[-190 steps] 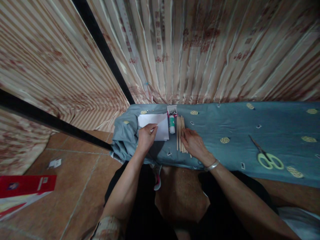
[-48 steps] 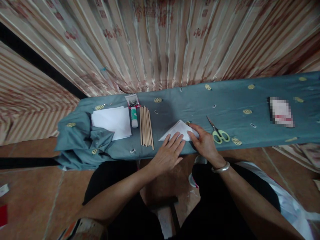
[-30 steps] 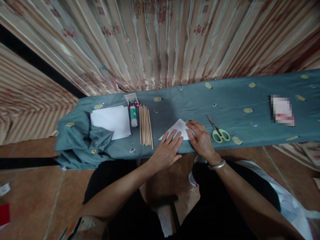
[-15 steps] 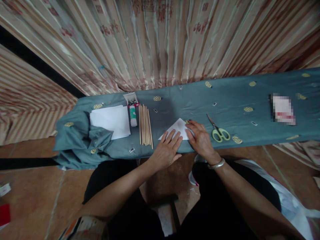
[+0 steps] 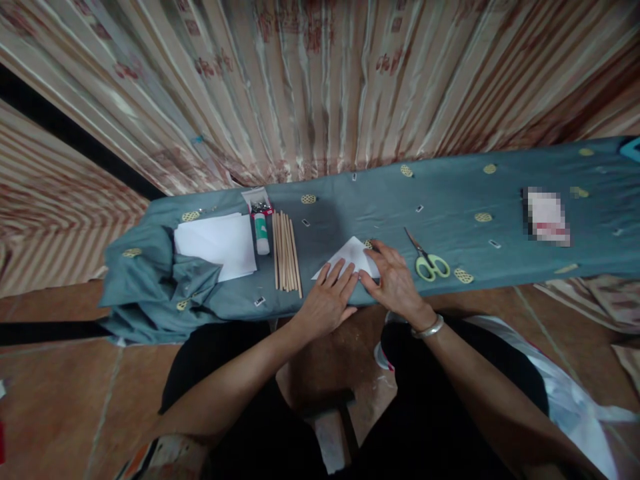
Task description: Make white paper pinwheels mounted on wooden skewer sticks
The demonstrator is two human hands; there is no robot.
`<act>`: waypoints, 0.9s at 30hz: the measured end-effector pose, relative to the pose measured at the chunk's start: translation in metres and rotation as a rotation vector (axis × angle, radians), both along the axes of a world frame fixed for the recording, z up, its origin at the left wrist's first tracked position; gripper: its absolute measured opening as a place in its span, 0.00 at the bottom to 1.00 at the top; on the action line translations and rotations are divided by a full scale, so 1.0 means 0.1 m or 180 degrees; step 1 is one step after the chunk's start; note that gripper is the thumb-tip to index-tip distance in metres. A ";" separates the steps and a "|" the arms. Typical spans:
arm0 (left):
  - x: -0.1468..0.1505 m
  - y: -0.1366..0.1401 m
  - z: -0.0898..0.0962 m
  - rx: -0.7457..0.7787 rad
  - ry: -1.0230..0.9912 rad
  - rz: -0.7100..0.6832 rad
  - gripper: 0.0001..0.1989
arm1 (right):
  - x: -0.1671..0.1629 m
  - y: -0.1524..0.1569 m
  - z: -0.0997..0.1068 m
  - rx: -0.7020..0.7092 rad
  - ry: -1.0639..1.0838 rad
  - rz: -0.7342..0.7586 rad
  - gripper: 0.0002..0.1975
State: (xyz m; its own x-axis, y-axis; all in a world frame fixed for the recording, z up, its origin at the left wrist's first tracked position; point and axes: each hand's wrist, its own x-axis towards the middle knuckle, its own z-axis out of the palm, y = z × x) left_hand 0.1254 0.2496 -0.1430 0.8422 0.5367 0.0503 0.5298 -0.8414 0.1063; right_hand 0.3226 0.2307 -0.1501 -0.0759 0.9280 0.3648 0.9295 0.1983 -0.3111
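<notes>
A folded paper (image 5: pixel 354 251), triangular in outline, is held down on a cloth-covered counter (image 5: pixel 450 200), close to its near edge. The paper is pressed by the left hand (image 5: pixel 325 303), whose grip is spread wide, palm down, with nothing seen to be clasped. Its right-hand corner is covered by the right hand (image 5: pixel 397 283); there the thumb is set apart from bent fingers, and whether the paper is pinched cannot be told.

A slip of the layers may be judged the likeliest fault: if the two hands were pulled in different directions, the fold could be skewed. The lower edge is partly hidden by the fingers, so a misalignment could be missed. Since the cloth looks soft, a crease could be left blurred, and a wrinkle beneath could be pressed into the paper.

The scissors (image 5: pixel 424 255) are laid just to the right of the right hand, handles nearest it, and could be knocked by a careless outward sweep. To the left of the left hand, a row of loose sticks (image 5: pixel 285 257) could be scattered if brushed. Beyond them are placed a tube (image 5: pixel 261 235), a small box (image 5: pixel 258 202) of shiny bits, which could be spilled if the cloth were dragged, and a paper stack (image 5: pixel 220 243).
</notes>
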 end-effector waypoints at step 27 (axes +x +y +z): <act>-0.03 0.05 -0.01 0.0175 -0.0168 -0.0070 0.33 | 0.43 -0.25 0.04 0.0144 -0.0280 -0.0311 0.25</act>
